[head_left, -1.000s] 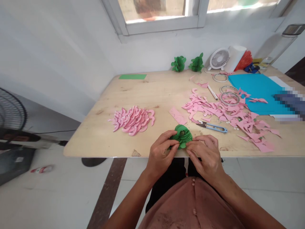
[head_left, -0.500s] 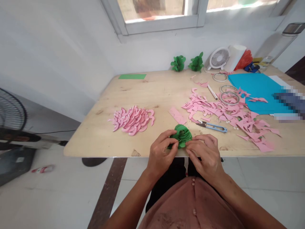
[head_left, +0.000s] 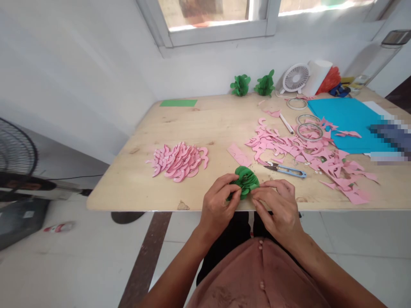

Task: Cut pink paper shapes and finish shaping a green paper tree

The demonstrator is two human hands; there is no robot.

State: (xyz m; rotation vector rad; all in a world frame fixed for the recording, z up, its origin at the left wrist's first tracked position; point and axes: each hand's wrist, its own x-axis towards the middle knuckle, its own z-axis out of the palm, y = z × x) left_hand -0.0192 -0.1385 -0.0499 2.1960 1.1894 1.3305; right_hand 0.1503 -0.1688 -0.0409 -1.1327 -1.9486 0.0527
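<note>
A green layered paper ornament (head_left: pixel 245 179) sits at the near edge of the wooden table (head_left: pixel 205 124), held between both hands. My left hand (head_left: pixel 218 207) pinches its left side with thumb and fingers. My right hand (head_left: pixel 278 209) pinches its right side, fingers curled. A neat heap of pink curved paper pieces (head_left: pixel 180 160) lies to the left on the table. Blue-handled thread snips (head_left: pixel 287 171) lie just right of the ornament.
Pink paper offcuts (head_left: pixel 308 154) are strewn across the right half, with tape rings (head_left: pixel 308 130), a white pen (head_left: pixel 286 124), a blue sheet (head_left: pixel 348 122), two green paper ornaments (head_left: pixel 252 85) and a small white fan (head_left: pixel 295 79) at the back. A floor fan (head_left: pixel 16 171) stands at left.
Both hands keep the green ornament in nearly the same spot; the fingers have shifted slightly on its lower edge.
</note>
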